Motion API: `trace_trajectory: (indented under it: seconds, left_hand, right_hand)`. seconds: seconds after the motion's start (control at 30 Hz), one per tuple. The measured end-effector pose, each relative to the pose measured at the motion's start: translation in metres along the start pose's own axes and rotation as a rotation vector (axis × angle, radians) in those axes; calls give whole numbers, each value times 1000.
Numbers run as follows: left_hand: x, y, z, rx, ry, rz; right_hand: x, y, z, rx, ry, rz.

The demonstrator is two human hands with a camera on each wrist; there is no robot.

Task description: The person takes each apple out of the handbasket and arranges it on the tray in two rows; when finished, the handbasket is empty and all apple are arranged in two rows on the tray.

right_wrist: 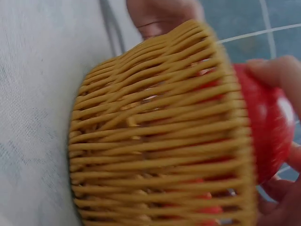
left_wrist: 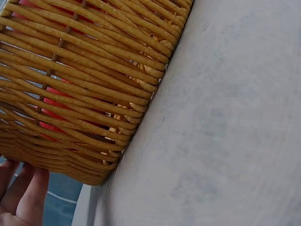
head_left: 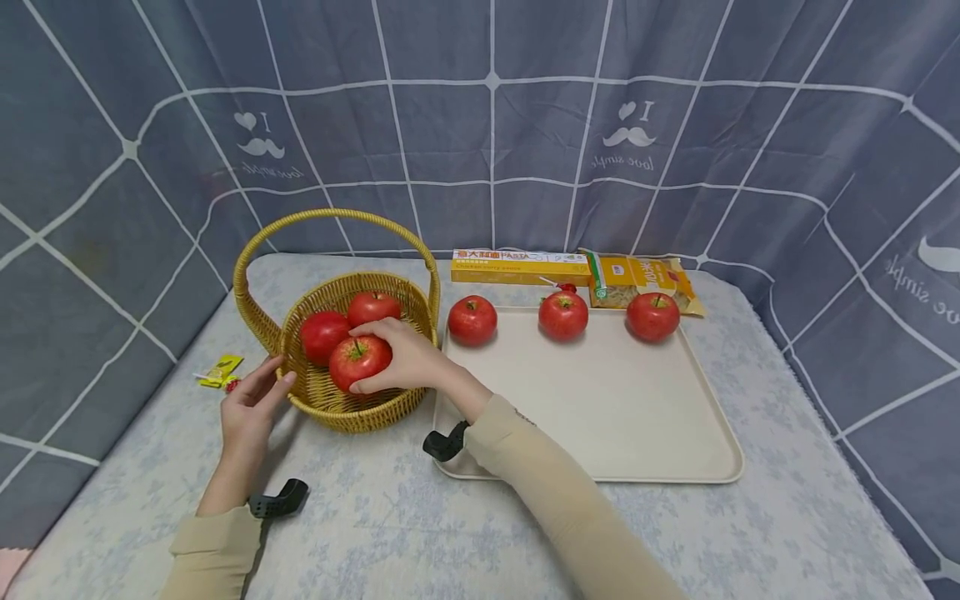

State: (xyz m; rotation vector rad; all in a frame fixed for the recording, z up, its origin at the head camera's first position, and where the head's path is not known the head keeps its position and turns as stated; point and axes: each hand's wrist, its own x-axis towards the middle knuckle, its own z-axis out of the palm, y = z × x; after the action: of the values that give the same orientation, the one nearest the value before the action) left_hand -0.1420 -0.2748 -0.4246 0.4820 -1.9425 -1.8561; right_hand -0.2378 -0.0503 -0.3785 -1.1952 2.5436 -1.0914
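A round wicker basket (head_left: 352, 423) with a tall arched handle stands at the left of the table. Inside it are two red apples, one at the back (head_left: 372, 307) and one at the left (head_left: 321, 337). My right hand (head_left: 408, 354) grips a third apple (head_left: 358, 367) over the front of the basket, thumb and fingers on its sides; in the right wrist view this apple (right_wrist: 268, 127) stands partly above the rim. My left hand (head_left: 251, 408) touches the basket's left rim near the handle's foot, its fingertips against the weave in the left wrist view.
A cream tray (head_left: 600, 400) lies to the right, with three apples (head_left: 563, 316) along its far edge. Behind it are a yellow pasta box (head_left: 517, 268), a lollipop (head_left: 566, 287) and a yellow packet (head_left: 637, 275). A small yellow wrapper (head_left: 221, 369) lies left of the basket.
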Motion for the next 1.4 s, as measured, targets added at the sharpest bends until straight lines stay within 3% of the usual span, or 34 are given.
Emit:
trace_trajectory:
  seconds: [0.17, 0.3, 0.53, 0.93, 1.4]
  left_hand:
    - [1, 1, 0, 9, 7, 10]
    - [1, 0, 1, 5, 4, 7]
    - [-2, -2, 1, -10, 12, -10]
    - [3, -2, 3, -30, 22, 10]
    - [2, -3, 2, -46, 20, 17]
  right_hand:
    - [-23, -7, -23, 171, 77, -56]
    - [-42, -8, -44, 231, 78, -100]
    - [-75, 9, -62, 256, -35, -133]
    - [-105, 59, -55, 347, -320, -128]
    - [-111, 73, -48, 373, -418, -77]
